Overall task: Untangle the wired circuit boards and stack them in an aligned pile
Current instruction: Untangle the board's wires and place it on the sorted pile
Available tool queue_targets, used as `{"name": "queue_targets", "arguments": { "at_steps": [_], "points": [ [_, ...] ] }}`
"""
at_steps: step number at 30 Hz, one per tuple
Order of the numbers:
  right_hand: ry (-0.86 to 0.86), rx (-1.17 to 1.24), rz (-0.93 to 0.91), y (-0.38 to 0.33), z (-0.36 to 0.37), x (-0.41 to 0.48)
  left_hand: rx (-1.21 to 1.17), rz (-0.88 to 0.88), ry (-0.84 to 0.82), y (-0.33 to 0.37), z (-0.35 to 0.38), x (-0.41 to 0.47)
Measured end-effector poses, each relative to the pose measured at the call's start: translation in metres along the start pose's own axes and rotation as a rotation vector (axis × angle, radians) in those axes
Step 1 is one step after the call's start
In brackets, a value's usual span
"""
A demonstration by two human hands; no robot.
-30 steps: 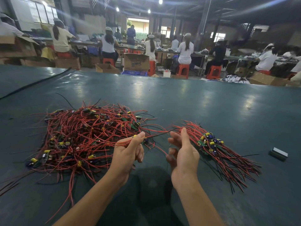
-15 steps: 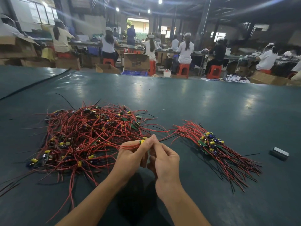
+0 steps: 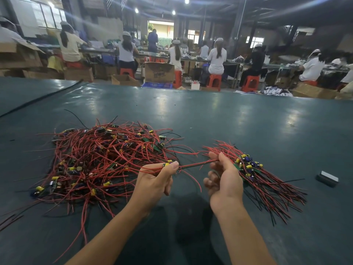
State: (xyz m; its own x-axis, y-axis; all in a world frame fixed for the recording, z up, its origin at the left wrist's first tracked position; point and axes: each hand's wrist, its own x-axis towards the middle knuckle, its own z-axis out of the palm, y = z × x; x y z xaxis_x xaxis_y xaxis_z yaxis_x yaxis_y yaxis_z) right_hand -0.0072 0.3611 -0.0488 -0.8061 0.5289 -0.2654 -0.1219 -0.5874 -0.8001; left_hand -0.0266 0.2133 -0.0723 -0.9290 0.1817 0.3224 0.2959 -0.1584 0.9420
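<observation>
1. Head view. Table (image 3: 238, 121): dark green, glossy top that carries everything listed below.
2. Tangled heap (image 3: 99, 159): small circuit boards with yellow and blue parts, knotted together by red and black wires. It lies on the table to the left of my hands.
3. Left hand (image 3: 154, 181): my thumb and forefinger are pressed together, pinching a small board (image 3: 166, 164) at the right edge of the heap. My other fingers are curled under.
4. Red wire (image 3: 198, 163): it runs nearly straight from the small board across to my right hand, above the table.
5. Right hand (image 3: 225, 181): my thumb and forefinger pinch the far end of the red wire, and my other fingers are loosely curled and apart.
6. Sorted pile (image 3: 267, 180): boards bunched together with their wires fanned toward the near right. It lies on the table just behind and to the right of my right hand.
7. Dark block (image 3: 327, 178): small, lying alone, well to the right of the sorted pile.
8. Background: seated workers on red stools (image 3: 214, 81) at benches, and a cardboard box (image 3: 159, 72) on the floor.
</observation>
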Motion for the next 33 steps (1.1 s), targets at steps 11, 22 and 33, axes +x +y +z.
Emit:
{"name": "queue_targets", "arguments": {
  "at_steps": [11, 22, 33],
  "points": [
    [-0.395, -0.382, -0.097, 0.027, 0.017, -0.035, -0.024, -0.114, -0.104, 0.002, -0.005, 0.003],
    [0.151, -0.31, -0.253, -0.025, -0.027, 0.046, 0.013, -0.267, -0.196, 0.002, 0.003, 0.0],
    [0.321, -0.11, -0.092, -0.024, -0.038, 0.044, 1.014, 0.33, -0.187, -0.024, -0.01, -0.003]
  ]
}}
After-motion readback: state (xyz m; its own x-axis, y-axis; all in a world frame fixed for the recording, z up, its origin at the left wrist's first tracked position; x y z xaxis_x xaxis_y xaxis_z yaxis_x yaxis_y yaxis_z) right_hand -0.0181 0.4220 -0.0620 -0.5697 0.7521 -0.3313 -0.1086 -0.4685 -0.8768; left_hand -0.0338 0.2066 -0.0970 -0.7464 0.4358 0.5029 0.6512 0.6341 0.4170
